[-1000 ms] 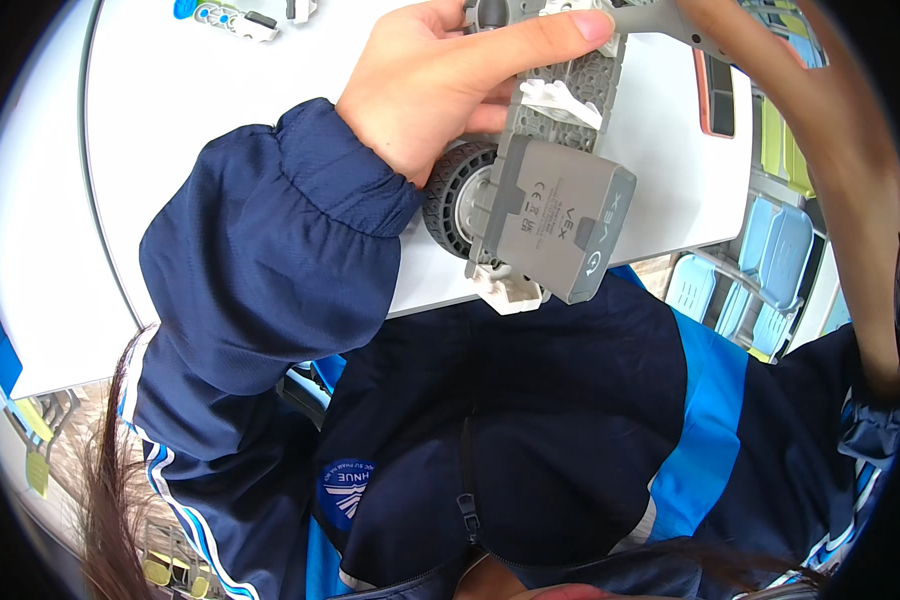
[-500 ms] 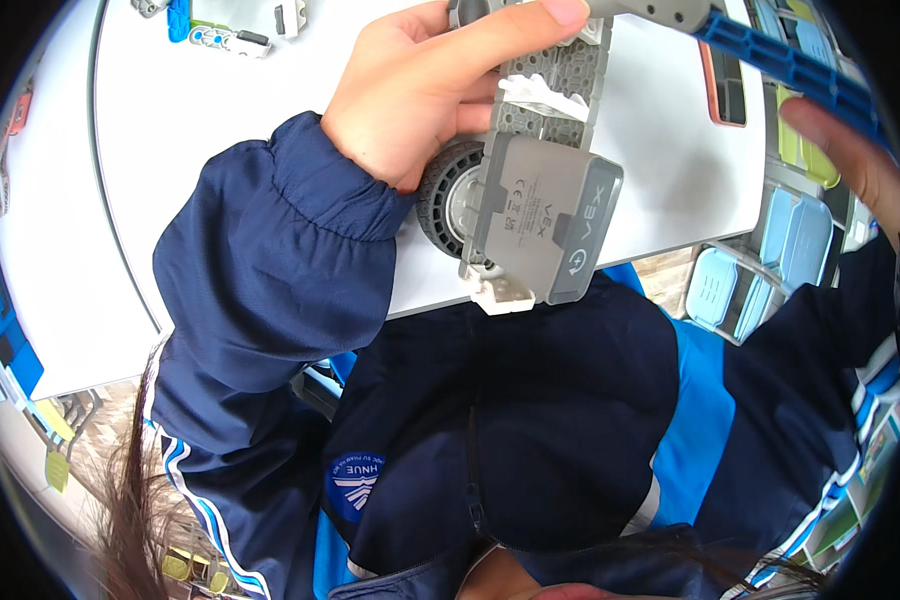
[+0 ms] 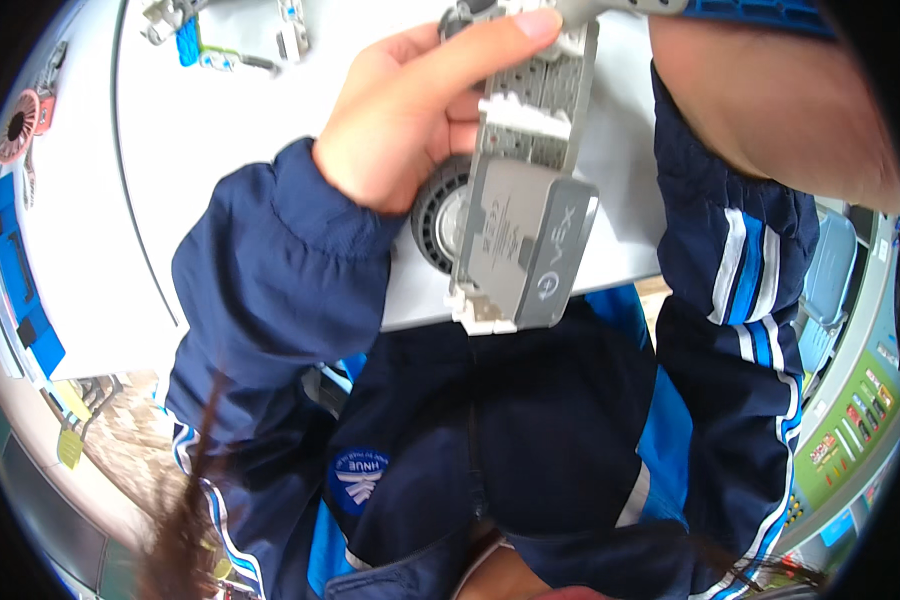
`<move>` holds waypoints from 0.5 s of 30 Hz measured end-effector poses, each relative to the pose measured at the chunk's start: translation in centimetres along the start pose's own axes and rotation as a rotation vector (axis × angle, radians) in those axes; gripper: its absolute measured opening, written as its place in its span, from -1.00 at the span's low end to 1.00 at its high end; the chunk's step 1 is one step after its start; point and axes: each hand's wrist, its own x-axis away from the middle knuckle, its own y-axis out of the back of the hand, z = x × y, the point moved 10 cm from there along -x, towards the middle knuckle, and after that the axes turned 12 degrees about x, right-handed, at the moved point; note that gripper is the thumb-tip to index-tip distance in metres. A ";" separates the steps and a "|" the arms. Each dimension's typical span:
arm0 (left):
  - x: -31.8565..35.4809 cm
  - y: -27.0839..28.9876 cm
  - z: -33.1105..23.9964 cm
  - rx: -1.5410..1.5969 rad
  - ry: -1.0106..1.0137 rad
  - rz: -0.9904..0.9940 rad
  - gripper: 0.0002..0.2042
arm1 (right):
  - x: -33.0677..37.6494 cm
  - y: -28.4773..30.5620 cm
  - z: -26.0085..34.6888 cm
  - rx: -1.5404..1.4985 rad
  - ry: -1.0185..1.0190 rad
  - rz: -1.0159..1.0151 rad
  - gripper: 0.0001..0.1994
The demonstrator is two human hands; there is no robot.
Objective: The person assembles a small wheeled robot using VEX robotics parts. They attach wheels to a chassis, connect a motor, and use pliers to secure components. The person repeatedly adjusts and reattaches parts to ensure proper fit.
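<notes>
One left hand (image 3: 400,120) pinches one grey frame (image 3: 555,80) between thumb and fingers, above one grey block (image 3: 515,240); one wheel (image 3: 442,218) sits left of it. Right hand (image 3: 775,110): finger state cannot be told.

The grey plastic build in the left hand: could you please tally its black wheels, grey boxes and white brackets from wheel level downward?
Black-tyred round wheel: 1
Grey rectangular plastic box: 1
White plastic bracket: 1
Visible total: 3
</notes>
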 end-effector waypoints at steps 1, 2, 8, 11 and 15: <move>0.1 0.1 -0.3 -0.044 -0.030 0.024 -0.55 | 0.2 -0.1 0.0 -0.018 -0.006 -0.003 -0.75; 0.0 0.2 -0.5 -0.088 -0.061 0.047 -0.53 | 0.1 0.0 -0.2 -0.031 -0.002 -0.015 -0.76; 0.0 0.0 -0.7 -0.198 -0.114 0.046 -0.43 | -0.3 0.2 -0.5 -0.091 -0.006 -0.037 -0.77; -0.1 -0.4 -0.9 -0.189 -0.121 0.051 -0.43 | -0.3 0.3 -0.9 -0.111 -0.011 -0.044 -0.77; -0.3 -0.7 -1.2 -0.180 -0.121 0.056 -0.42 | -0.5 0.3 -1.5 -0.132 -0.020 -0.051 -0.78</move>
